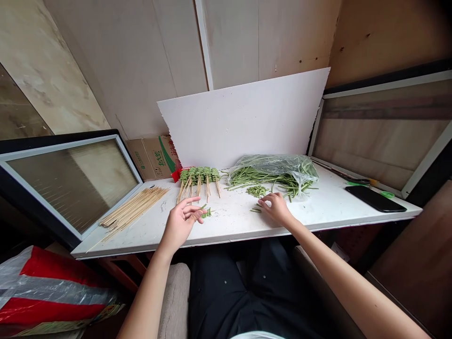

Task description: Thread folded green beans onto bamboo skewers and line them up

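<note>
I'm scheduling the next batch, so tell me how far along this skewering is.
Looks done: the loaded skewers at the back. In hand: the left hand is at a short row of green pieces, the right hand at loose bits; either grip is unclear. Apparently left: bare sticks, a cut heap and long stems by the bag.

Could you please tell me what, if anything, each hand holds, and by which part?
Short green pieces are right beside the left hand, but any grip is unclear; whether the right hand pinches one cannot be told.
</note>
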A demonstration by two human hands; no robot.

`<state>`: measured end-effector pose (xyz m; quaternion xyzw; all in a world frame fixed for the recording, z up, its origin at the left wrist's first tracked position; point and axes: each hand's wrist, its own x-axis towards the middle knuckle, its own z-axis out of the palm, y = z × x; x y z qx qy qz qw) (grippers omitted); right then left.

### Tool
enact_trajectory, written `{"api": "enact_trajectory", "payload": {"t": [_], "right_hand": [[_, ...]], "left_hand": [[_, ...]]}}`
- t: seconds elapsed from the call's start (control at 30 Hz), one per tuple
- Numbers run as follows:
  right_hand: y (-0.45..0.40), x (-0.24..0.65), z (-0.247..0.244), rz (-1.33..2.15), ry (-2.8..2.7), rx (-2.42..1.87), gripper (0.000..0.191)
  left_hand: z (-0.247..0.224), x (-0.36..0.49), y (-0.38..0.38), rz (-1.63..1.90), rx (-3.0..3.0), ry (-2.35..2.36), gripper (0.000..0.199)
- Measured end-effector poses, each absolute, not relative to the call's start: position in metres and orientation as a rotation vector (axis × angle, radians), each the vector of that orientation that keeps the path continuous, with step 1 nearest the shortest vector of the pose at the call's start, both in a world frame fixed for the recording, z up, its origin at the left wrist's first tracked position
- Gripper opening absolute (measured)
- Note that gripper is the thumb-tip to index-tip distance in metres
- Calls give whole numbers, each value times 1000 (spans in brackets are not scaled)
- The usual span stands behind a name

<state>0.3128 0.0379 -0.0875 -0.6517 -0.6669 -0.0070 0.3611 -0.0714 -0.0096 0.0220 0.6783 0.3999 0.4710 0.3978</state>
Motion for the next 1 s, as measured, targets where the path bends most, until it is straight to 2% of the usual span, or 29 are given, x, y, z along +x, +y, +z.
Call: {"api": "enact_trajectory", "payload": {"t": [0.1, 0.2, 0.37, 0.57, 0.67, 0.83, 1.0], "right_hand": [[24, 290, -64, 139, -1737, -1454, 39], [-3, 257, -35, 337, -1878, -1102, 36], [-42, 212, -6, 241, -2039, -758, 37], [-50, 200, -7, 144, -2109, -674, 17], [-49, 202, -5, 113, -2048, -671, 15], [-50, 204, 1, 32, -1974, -678, 17], [-54, 200, 0, 44, -1987, -656, 14]], "left_hand": [[19, -59, -17, 1119, 1715, 1007, 59], [17, -49, -25, 1033, 1739, 987, 57], [15, -36, -39, 918, 1776, 937, 54], [15, -25, -49, 852, 1847, 862, 47], [15, -26, -48, 879, 1874, 870, 44], [14, -29, -44, 993, 1935, 939, 25], [14, -25, -47, 993, 1936, 922, 23]]}}
